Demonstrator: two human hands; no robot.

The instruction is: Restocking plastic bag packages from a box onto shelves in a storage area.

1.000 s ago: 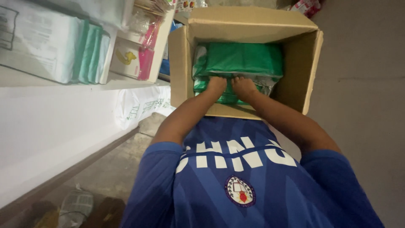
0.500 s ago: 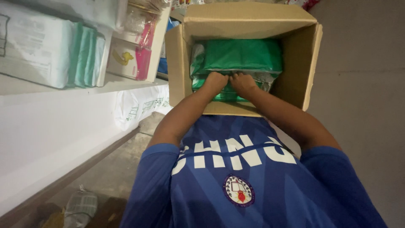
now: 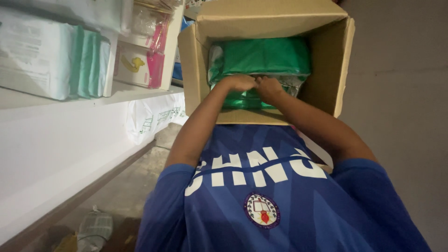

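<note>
While both arms reach forward and down from the blue shirt [image 3: 261, 205], the hands meet right in the middle of the open cardboard box [image 3: 198, 60], so that's the landmark here. Going left to right: well left of the box there's a white shelf [image 3: 56, 140] with pale green and white packs [image 3: 51, 56] stacked on it, then a small pink and white carton [image 3: 140, 65] just beside the box's left wall. Below the shelf, down on the floor, lies a crumpled wrapper [image 3: 93, 228].

The left hand [image 3: 239, 82] comes in over the box's near edge, forearm angled up and to the right, fingers curled down onto the green plastic packs [image 3: 261, 56] inside. The right hand [image 3: 269, 87] sits touching it, knuckles up, also pressed into the packs. Both look closed onto the plastic wrapping, though the fingertips are tucked under, so how much they've actually got hold of I can't tell.

The green packs fill the box's left and middle; on the right, bare inner cardboard shows. The near wall of the box hides the packs' lower part. Right of the box is plain grey wall [image 3: 401, 93].
</note>
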